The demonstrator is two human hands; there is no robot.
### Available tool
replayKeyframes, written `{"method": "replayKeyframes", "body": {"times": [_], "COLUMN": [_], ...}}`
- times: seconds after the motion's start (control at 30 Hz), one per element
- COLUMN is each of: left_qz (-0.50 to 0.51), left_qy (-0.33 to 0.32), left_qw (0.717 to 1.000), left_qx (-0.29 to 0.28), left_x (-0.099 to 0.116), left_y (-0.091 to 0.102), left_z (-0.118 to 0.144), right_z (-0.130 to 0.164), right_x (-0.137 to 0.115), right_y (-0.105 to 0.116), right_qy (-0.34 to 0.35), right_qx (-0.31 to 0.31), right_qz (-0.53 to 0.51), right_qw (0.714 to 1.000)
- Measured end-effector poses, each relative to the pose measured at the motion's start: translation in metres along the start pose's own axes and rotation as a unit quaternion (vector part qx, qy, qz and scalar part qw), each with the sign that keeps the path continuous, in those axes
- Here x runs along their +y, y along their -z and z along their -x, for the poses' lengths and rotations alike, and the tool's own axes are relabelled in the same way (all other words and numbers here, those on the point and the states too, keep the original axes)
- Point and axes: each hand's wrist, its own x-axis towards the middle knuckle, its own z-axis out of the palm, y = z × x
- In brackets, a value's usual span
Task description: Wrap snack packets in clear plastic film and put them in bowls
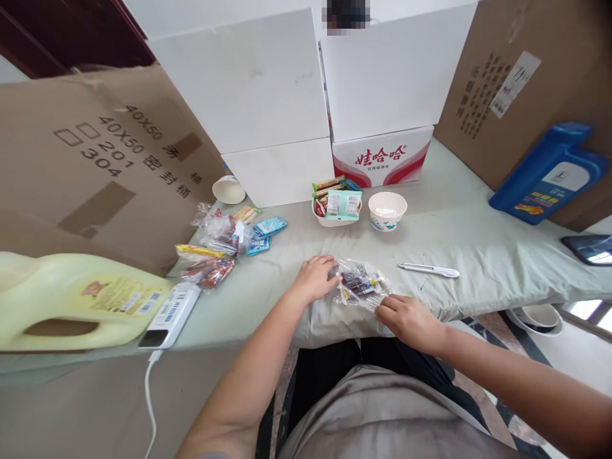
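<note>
A clear plastic bag (358,284) with dark, yellow-marked wrapped pieces inside lies near the front edge of the cloth-covered table. My left hand (316,278) rests at the bag's left end, its fingers bent over the plastic. At the lower right corner, my right hand (408,320) pinches the bag with closed fingers. Just beyond the right hand lies a white utility knife (429,270). Behind the bag stand a white bowl full of wrapped snacks (337,207) and a paper bowl (387,212) with something clear in it.
At left are a pile of snack packets (215,245), a tipped paper bowl (228,190), a yellow jug (76,299) and a white power bank (172,315) with a cable. White boxes (258,95) line the back. A blue bottle (549,175) and a phone (590,248) are at right.
</note>
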Motion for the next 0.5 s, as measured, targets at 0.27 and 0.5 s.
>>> {"method": "replayKeyframes", "body": {"times": [0.27,0.5], "left_qz": [0.021,0.08], "left_qy": [-0.034,-0.056], "left_qw": [0.998,0.99], "left_qx": [-0.046,-0.105], "left_x": [-0.001,-0.005], "left_y": [0.006,0.014], "left_z": [0.009,0.012], "right_z": [-0.019,-0.038], "right_x": [0.004,0.016], "right_y": [0.01,0.019], "right_qy": [-0.236,-0.309], "right_qx": [-0.077,-0.127], "right_qz": [-0.006,-0.01], "right_qw": [0.969,0.942]}}
